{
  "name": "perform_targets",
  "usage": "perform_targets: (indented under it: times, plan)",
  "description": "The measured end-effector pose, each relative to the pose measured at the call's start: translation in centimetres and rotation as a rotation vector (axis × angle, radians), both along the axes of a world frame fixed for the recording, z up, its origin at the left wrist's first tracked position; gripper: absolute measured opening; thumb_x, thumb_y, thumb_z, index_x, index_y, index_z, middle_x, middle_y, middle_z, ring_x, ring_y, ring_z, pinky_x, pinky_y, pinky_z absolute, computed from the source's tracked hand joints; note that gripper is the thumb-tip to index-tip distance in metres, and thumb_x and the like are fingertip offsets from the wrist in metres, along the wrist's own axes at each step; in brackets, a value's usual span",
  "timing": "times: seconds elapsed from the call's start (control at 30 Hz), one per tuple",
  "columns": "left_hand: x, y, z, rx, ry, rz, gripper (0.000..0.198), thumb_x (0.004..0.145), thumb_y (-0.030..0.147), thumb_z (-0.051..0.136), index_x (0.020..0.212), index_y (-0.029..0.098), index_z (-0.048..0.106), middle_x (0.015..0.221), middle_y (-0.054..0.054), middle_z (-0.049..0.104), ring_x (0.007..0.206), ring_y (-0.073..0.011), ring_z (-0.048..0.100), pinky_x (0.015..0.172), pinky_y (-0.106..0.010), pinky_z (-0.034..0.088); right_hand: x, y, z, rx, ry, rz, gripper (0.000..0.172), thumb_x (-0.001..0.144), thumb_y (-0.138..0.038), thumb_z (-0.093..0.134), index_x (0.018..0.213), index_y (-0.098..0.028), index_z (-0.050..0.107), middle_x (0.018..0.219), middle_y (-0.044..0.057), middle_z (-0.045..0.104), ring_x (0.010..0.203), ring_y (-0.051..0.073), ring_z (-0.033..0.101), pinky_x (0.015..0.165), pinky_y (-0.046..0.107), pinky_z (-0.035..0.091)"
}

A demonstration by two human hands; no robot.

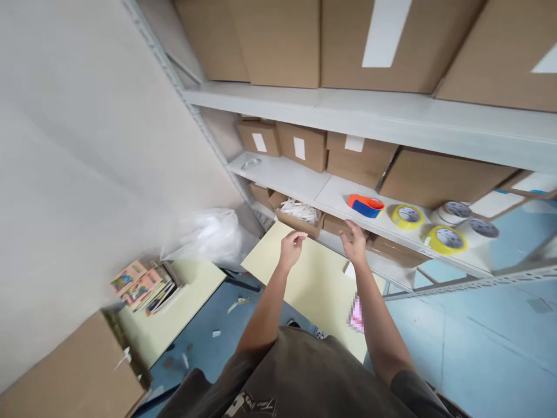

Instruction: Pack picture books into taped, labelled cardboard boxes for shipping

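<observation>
My left hand (291, 248) is above the pale yellow tabletop (319, 276), its fingers curled in toward the thumb; no object shows in it. To its right, my right hand (354, 242) is raised near the shelf edge with thumb and fingers apart, holding nothing. Beyond the hands, an orange and blue band (365, 205) lies on the white shelf (300, 181). An open carton (298, 223) of white strips sits on the level below, just past my left hand. A pink item (357, 314), blurred out, lies on the table beside my right forearm.
Yellow-edged tape rolls (407, 216) and white tape rolls (456, 212) stand on the shelf at right. Cardboard boxes (278, 40) fill the upper levels. At left are a second table (204, 287) with a stack of books (145, 284), a white plastic bag (213, 235) and a large carton (73, 371).
</observation>
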State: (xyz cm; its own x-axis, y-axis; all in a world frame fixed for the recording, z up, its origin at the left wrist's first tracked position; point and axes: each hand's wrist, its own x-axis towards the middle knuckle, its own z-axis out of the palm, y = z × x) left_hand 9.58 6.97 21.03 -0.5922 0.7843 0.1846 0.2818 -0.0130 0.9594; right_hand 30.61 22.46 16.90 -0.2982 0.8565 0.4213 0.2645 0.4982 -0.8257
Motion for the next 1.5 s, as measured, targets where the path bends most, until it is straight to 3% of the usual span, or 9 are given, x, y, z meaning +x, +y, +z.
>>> perform_targets:
  times: [0.17, 0.3, 0.57, 0.73, 0.93, 1.07, 1.2, 1.37, 1.5]
  plan:
    - [-3.8, -4.6, -0.9, -0.067, -0.07, 0.08, 0.013, 0.087, 0.03, 0.074, 0.091, 0.022, 0.083, 0.096, -0.007, 0.083, 0.089, -0.0228, 0.079, 0.09, -0.039, 0.063, -5.2, -3.2, -1.4, -0.11, 0.007, 0.103, 0.054, 0.099, -0.052, 0.062, 0.145, -0.023, 0.067, 0.15, 0.017, 0.065, 0.136, 0.033, 0.064, 0.103, 0.051, 0.061]
    - [-7.6, -7.9, -1.6, -0.071, -0.139, 0.203, 0.014, 0.082, 0.031, 0.078, 0.091, 0.022, 0.085, 0.096, -0.007, 0.084, 0.091, -0.0246, 0.079, 0.092, -0.041, 0.064, -9.7, -5.9, -2.2, -0.153, 0.019, 0.177, 0.054, 0.099, -0.054, 0.062, 0.142, -0.023, 0.069, 0.148, 0.017, 0.067, 0.133, 0.033, 0.065, 0.103, 0.051, 0.061]
    - [-17.5, -14.7, -2.4, -0.035, -0.232, 0.305, 0.025, 0.076, 0.045, 0.084, 0.075, 0.021, 0.077, 0.073, -0.003, 0.077, 0.066, -0.0182, 0.07, 0.067, -0.032, 0.059, -21.5, -12.4, -1.7, -0.138, -0.038, 0.282, 0.052, 0.098, -0.051, 0.062, 0.143, -0.025, 0.069, 0.152, 0.016, 0.065, 0.137, 0.033, 0.064, 0.101, 0.051, 0.062]
    - [-25.1, -22.6, -2.1, -0.063, -0.152, 0.536, 0.04, 0.074, 0.053, 0.088, 0.061, 0.022, 0.064, 0.06, 0.002, 0.065, 0.059, -0.0151, 0.059, 0.059, -0.027, 0.049, -31.0, -18.3, -2.0, -0.151, -0.037, 0.407, 0.051, 0.097, -0.05, 0.063, 0.141, -0.026, 0.069, 0.154, 0.016, 0.063, 0.135, 0.033, 0.065, 0.101, 0.052, 0.062]
    - [-32.8, -33.8, -2.9, -0.058, -0.158, 0.667, 0.043, 0.086, 0.06, 0.075, 0.066, 0.022, 0.07, 0.063, -0.003, 0.07, 0.062, -0.0187, 0.067, 0.063, -0.03, 0.054, -42.1, -26.2, -3.4, -0.129, -0.097, 0.654, 0.053, 0.097, -0.05, 0.063, 0.144, -0.025, 0.068, 0.157, 0.016, 0.061, 0.142, 0.033, 0.06, 0.105, 0.05, 0.061]
    - [-35.5, -39.5, -4.4, -0.062, -0.185, 0.826, 0.041, 0.09, 0.059, 0.07, 0.076, 0.02, 0.074, 0.072, -0.007, 0.076, 0.069, -0.0223, 0.074, 0.069, -0.033, 0.059, -48.6, -30.3, -4.2, -0.115, -0.183, 0.846, 0.054, 0.097, -0.044, 0.061, 0.146, -0.024, 0.067, 0.159, 0.015, 0.06, 0.147, 0.032, 0.057, 0.108, 0.05, 0.059]
    - [-36.7, -44.0, -5.8, -0.092, -0.198, 0.998, 0.028, 0.09, 0.048, 0.07, 0.091, 0.021, 0.078, 0.089, -0.01, 0.08, 0.082, -0.0242, 0.077, 0.083, -0.039, 0.062, -54.5, -33.9, -5.4, -0.092, -0.268, 1.023, 0.057, 0.097, -0.037, 0.06, 0.153, -0.027, 0.062, 0.164, 0.011, 0.056, 0.153, 0.03, 0.051, 0.119, 0.052, 0.052]
    - [-37.3, -48.9, -6.0, -0.216, -0.196, 1.162, 0.028, 0.087, 0.042, 0.074, 0.105, 0.021, 0.079, 0.107, -0.011, 0.082, 0.091, -0.0245, 0.077, 0.086, -0.038, 0.061, -60.2, -38.6, -6.4, -0.002, -0.341, 1.189, 0.068, 0.096, -0.031, 0.061, 0.163, -0.024, 0.052, 0.17, 0.011, 0.049, 0.16, 0.029, 0.042, 0.132, 0.052, 0.037]
    - [-38.9, -52.2, -6.3, -0.234, -0.211, 1.218, 0.036, 0.088, 0.046, 0.076, 0.113, 0.019, 0.079, 0.114, -0.014, 0.08, 0.092, -0.0254, 0.076, 0.085, -0.037, 0.06, -63.4, -41.8, -6.4, 0.028, -0.362, 1.25, 0.068, 0.098, -0.031, 0.06, 0.165, -0.022, 0.05, 0.173, 0.011, 0.044, 0.162, 0.029, 0.039, 0.134, 0.051, 0.034]
